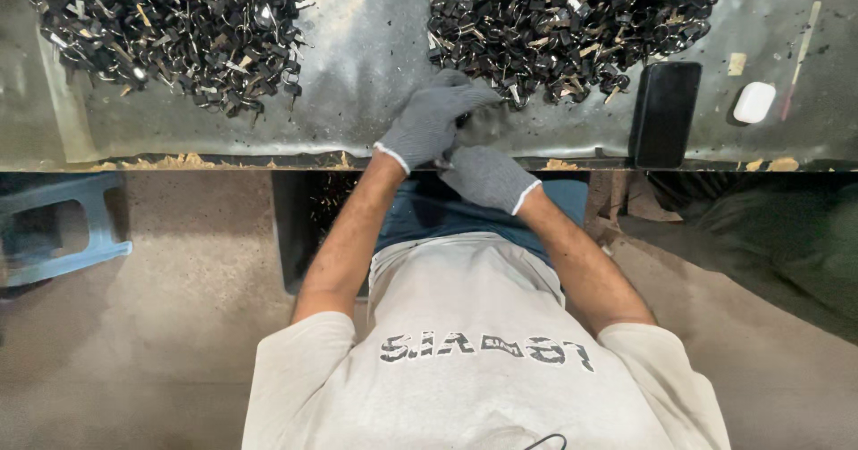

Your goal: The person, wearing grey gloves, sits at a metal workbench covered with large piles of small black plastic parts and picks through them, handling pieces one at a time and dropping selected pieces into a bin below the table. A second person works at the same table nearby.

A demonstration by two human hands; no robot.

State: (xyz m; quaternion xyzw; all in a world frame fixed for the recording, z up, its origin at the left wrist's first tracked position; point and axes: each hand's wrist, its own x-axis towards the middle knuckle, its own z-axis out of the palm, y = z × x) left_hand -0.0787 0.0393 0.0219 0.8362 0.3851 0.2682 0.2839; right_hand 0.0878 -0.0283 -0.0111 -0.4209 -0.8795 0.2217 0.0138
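Item: small dark part, mostly hidden, pinched between my gloved left hand (429, 121) and right hand (487, 177) at the counter (357, 66) edge. Both grips closed; I'd keep it over the counter, near the black parts heap (563, 21).

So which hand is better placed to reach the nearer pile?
Probably left: the left hand reaches up beside the pile of black parts; the right hand sits back at the table edge.

Both bare forearms reach forward and converge. The left hand (432, 121), in a grey knitted glove with a white cuff, lies curled over the top. The right hand (488, 177), gloved alike, sits just beneath it, fingers bent, touching it.
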